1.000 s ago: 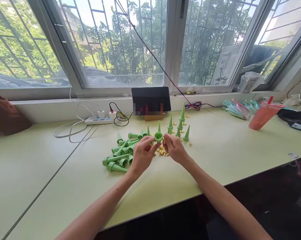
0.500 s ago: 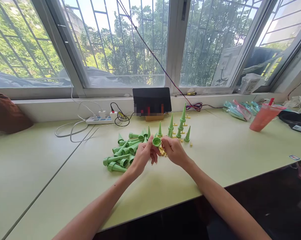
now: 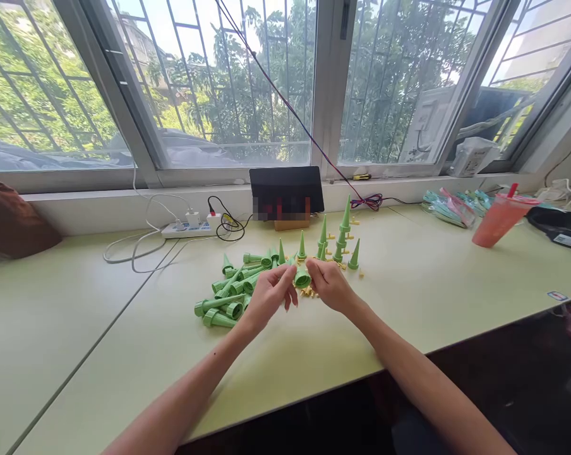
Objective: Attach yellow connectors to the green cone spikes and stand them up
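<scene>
Between the fingers of my left hand is a green plastic watering spike, its round open end tilted down toward me. My right hand is pinched closed against the spike's right side; whatever lies inside that pinch is hidden. Small yellow valve pieces are scattered on the table just beyond and below the hands. Left of my hands lies a loose heap of green spikes. Behind my right hand stand stacked spikes with yellow valves sticking out of their sides, and a single upright spike.
A dark tablet leans on a cardboard stand at the back. Farther left is a power strip with loose cables. A red cup with a straw and plastic bags are on the right. The table's front edge runs beneath my forearms.
The held spike has turned so its open end tips downward, and it sits slightly lower. My right fingers have come up against its side. The view has shifted slightly.
</scene>
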Motion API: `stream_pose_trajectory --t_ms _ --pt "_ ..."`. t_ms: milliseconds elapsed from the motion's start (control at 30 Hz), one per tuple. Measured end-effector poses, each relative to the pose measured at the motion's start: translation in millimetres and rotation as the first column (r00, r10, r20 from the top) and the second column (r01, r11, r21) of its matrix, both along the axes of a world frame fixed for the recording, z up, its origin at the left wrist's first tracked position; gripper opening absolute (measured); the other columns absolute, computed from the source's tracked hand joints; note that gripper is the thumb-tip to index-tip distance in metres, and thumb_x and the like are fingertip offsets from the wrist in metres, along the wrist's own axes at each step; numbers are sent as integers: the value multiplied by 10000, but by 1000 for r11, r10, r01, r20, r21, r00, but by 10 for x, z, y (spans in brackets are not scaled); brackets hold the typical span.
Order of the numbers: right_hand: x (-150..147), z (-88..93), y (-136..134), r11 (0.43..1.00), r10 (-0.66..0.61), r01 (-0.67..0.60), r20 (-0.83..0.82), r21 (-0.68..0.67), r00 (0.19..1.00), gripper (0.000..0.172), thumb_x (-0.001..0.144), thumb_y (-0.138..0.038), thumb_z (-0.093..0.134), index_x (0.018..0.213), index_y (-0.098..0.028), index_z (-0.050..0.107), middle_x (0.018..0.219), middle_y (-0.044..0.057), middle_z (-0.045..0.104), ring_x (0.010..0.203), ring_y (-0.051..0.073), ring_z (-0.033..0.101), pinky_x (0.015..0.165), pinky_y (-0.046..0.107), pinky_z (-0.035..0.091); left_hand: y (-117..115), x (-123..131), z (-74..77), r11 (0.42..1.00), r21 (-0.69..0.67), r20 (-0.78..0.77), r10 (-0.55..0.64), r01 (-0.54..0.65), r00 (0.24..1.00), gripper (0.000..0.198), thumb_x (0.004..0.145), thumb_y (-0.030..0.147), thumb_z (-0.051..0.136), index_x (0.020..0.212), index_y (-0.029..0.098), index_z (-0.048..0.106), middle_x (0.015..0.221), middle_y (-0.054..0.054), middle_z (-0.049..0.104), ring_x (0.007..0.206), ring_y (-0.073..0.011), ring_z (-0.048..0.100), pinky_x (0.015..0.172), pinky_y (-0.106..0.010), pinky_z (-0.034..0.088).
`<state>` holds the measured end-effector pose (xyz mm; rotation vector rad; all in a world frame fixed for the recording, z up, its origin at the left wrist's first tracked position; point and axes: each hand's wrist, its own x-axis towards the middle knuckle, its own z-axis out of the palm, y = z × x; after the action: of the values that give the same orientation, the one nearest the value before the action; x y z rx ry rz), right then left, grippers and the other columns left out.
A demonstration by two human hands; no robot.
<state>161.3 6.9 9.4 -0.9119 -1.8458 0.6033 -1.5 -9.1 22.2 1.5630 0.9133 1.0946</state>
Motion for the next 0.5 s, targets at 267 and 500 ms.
stream_pose_trajectory --t_ms 267,500 --pt "1 5 -2 1000 -15 15 7 -22 1000 496 987 -522 277 619 -199 354 512 -33 403 469 96 355 492 252 276 -48 18 25 978 201 -38 69 -60 997 287 840 435 599 812 151 567 773 9 507 494 -72 575 368 -170 408" --pt "-3 -2 10 999 -33 32 25 11 999 494 995 -497 273 608 -198 346 515 -35 379 477 97 339 506 257 271 9 5 -79 929 363 -60 100 -72 993 205 863 355 580 892 161 636 969 -42 524 549 -51 542 421 -174 482"
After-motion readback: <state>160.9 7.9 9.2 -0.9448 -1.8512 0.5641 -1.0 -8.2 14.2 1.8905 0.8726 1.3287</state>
